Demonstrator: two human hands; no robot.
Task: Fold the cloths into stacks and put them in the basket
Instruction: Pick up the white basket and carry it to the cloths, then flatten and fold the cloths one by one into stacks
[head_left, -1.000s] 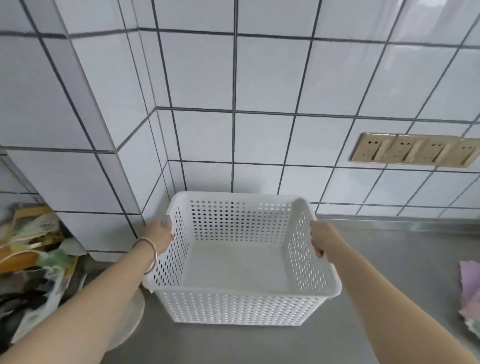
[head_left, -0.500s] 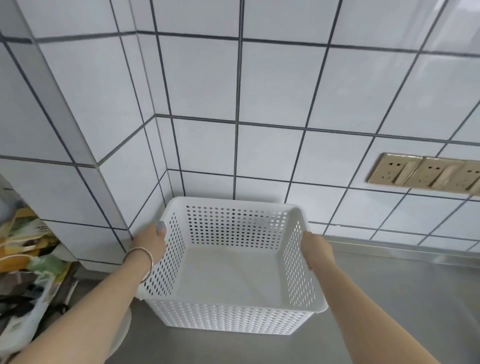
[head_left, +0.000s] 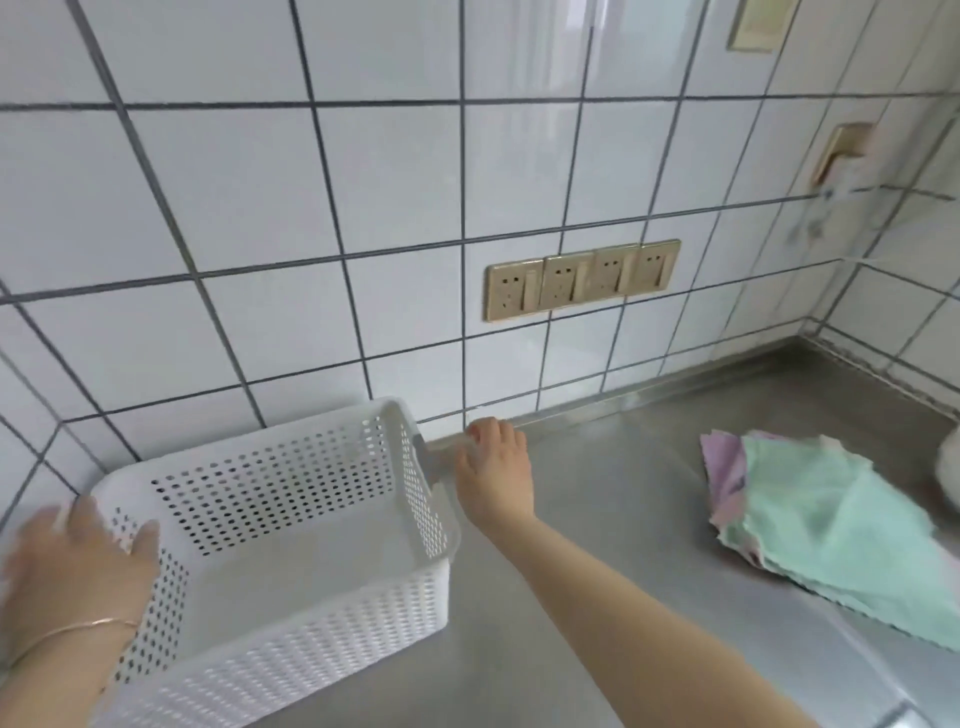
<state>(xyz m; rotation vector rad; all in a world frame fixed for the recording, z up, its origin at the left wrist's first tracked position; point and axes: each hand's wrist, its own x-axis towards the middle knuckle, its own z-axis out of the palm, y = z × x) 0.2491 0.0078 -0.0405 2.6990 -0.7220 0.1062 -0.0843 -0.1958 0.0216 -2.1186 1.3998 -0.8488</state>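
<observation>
A white perforated basket (head_left: 291, 649) stands on the steel counter at the lower left, against the tiled wall, with nothing in it. My left hand (head_left: 78, 571), blurred, lies at the basket's left rim with its fingers spread. My right hand (head_left: 496, 473) hovers just right of the basket's far right corner, apart from it, fingers relaxed and holding nothing. A loose pile of cloths (head_left: 831, 525), mint green on top with a purple one (head_left: 724, 467) showing at its left edge, lies flat on the counter at the right.
The steel counter (head_left: 623, 597) runs from the basket to the cloths. A row of gold wall sockets (head_left: 579, 278) sits above it. A white rounded object (head_left: 950, 467) shows at the right edge. Tiled walls close the back and right side.
My view has swung right, bringing the cloth pile into sight. The basket now rests on the counter. My right hand has come off its right rim, and my left hand's grip has loosened.
</observation>
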